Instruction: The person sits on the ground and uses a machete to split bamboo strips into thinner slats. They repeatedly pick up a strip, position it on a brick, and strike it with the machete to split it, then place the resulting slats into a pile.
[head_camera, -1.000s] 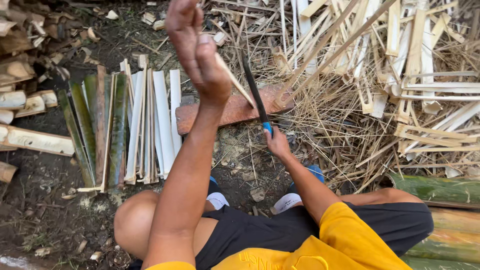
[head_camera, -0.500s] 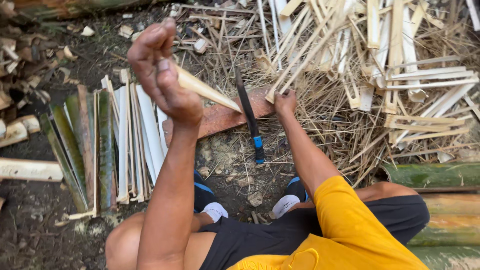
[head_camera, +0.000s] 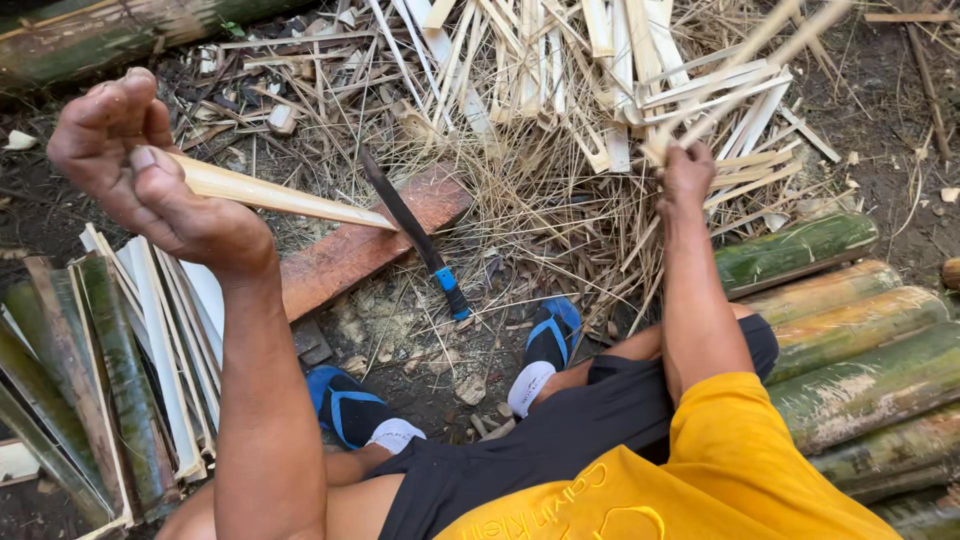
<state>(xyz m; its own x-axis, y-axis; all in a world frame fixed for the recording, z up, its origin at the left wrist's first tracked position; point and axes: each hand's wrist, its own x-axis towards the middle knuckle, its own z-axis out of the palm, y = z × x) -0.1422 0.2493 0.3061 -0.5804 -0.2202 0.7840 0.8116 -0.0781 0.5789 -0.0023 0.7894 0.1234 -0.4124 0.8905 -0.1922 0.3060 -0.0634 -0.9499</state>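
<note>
An outdoor bamboo-splitting yard on bare dirt. Green bamboo culms (head_camera: 860, 340) lie lower right. Split strips (head_camera: 620, 70) and shavings litter the top.

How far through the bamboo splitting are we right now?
Done: a stack of split slats lies on the left, and thin strips are piled ahead. In hand: the left hand holds one pale slat, and the right hand grips a bunch of strips; the blue-handled knife lies on the reddish board. Left: whole green bamboo sections lie unsplit on the right.
</note>
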